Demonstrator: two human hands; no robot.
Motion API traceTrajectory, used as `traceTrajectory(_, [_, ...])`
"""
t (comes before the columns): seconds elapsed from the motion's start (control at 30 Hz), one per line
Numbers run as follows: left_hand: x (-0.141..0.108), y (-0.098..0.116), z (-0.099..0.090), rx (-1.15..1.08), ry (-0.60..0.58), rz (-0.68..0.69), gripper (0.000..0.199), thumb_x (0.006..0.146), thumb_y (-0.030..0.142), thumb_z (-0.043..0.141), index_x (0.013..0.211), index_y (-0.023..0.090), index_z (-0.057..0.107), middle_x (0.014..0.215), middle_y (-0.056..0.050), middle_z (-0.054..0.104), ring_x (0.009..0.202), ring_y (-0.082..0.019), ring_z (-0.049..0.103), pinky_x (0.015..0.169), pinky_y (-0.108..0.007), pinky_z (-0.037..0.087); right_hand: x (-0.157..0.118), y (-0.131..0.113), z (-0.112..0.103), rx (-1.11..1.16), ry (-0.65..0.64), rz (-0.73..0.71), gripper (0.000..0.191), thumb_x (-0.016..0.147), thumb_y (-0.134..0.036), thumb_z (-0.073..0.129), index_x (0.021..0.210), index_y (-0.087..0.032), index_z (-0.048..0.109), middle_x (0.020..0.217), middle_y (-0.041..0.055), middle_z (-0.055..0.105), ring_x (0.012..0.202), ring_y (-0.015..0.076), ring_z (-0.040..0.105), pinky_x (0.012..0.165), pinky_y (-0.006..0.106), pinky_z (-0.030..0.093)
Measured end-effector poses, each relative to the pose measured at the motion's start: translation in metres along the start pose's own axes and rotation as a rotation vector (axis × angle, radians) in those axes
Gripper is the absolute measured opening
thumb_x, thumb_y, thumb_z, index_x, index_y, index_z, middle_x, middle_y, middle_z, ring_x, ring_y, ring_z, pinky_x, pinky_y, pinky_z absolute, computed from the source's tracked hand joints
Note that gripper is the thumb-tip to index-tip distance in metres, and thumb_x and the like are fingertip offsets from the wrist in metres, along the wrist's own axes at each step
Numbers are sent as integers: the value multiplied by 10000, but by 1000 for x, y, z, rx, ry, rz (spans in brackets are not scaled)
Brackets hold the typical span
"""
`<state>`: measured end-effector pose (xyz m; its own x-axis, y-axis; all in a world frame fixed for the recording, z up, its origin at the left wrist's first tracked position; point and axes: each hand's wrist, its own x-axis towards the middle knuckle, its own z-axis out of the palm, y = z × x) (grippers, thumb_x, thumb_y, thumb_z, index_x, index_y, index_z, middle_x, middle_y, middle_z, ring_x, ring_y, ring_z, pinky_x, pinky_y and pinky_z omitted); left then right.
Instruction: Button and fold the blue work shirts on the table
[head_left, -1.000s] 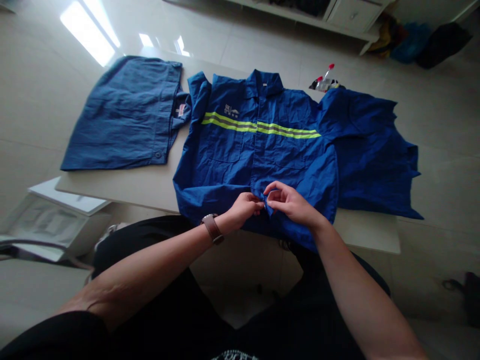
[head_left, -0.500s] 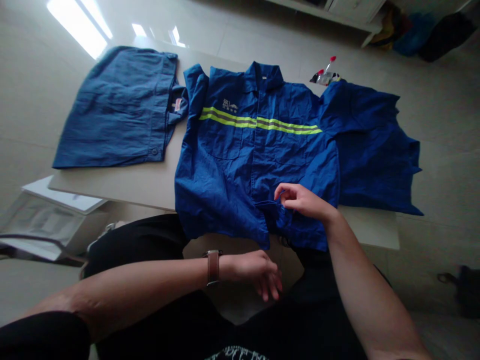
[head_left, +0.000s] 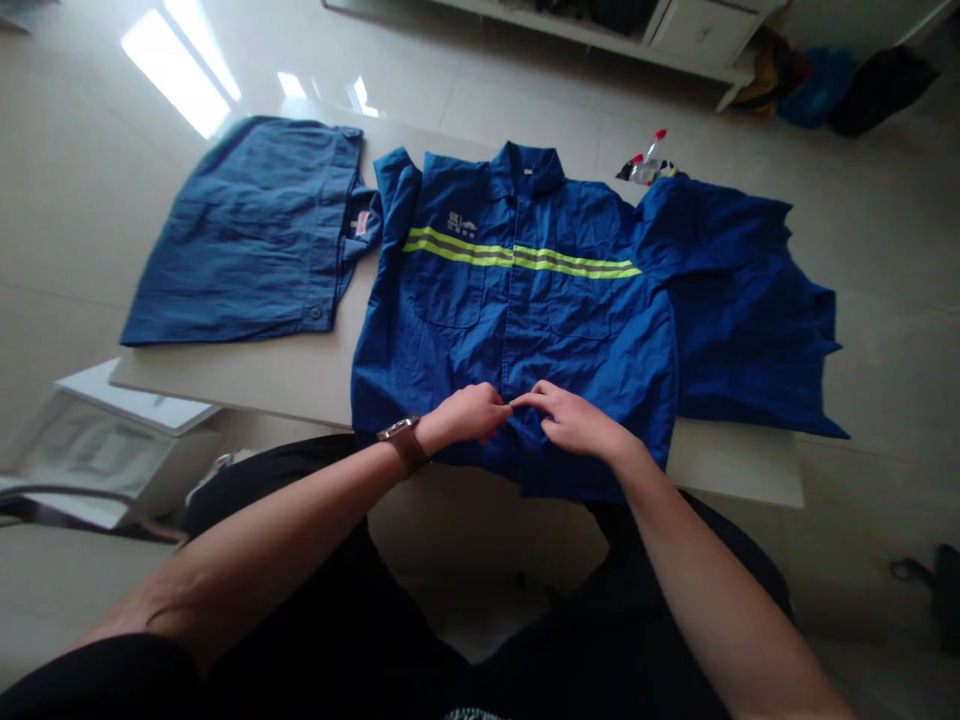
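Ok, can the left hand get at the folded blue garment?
Probably yes: the left hand sits on the blue jacket, and only that flat jacket lies between it and the folded blue garment; nothing stands in the way.

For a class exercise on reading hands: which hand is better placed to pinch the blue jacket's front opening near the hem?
Probably the right hand: its extended fingers reach the front opening of the blue jacket, while the left hand sits curled beside it.

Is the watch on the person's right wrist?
No, the brown-strapped watch is on the left wrist, just behind the left hand resting on the blue work jacket.
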<state>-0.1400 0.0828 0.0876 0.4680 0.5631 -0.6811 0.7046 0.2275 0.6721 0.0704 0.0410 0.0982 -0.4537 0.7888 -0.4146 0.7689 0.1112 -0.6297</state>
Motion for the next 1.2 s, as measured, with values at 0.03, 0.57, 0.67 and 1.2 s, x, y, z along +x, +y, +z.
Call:
traceTrajectory(0.03, [2,-1,-3,70,56,4,236,862,324,643,691,179,717,606,-66,684,547,-193,636,604,-284,435,2,-2,4,-30,18,-25,435,918,-110,511,1269,-260,720,1207,72,658,1075,200,636,948,300,461])
traceTrajectory(0.57, [12,-3,-8,328,70,-14,208,842,184,606,924,190,797,793,-65,776,724,-171,714,693,-227,501,28,-27,37,-210,121,313,253,856,-263,616,1108,-253,634,938,60,761,867,249,702,684,310,387])
traceTrajectory(0.67, [12,-2,-9,324,44,-18,199,860,202,596,896,186,792,783,-61,778,724,-172,721,684,-230,513,27,-19,31,-89,161,306,284,788,-170,592,1052,-269,625,848,12,741,807,213,680,665,288,361])
traceTrajectory(1.2, [24,-8,-2,-47,-20,24,69,818,126,633,776,137,686,625,-24,703,635,-174,737,524,-198,483,14,-22,28,54,258,291,303,808,-381,709,1057,-266,580,909,4,710,728,179,626,641,280,366])
